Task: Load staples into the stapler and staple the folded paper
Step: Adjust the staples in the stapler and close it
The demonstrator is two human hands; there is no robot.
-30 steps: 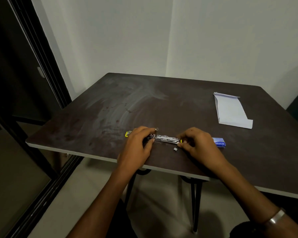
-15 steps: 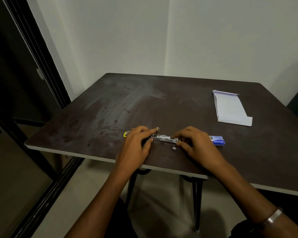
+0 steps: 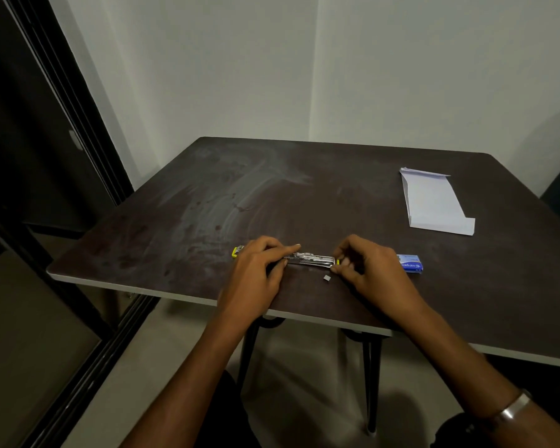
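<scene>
Bare metal of opened stapler (image 3: 311,258) flat near table (image 3: 304,195) edge, pinned under left hand (image 3: 256,273), pinched by right hand (image 3: 369,266). Folded paper (image 3: 434,202) well apart. Risk: loose staple piece (image 3: 326,278) jamming or slipping.

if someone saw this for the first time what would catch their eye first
Most likely the two hands at the near edge of the dark table, the left hand and right hand at either end of an opened metal stapler lying flat. Next, the white folded paper stands out at the far right, untouched. A blue staple box lies just beyond the right hand.
</scene>
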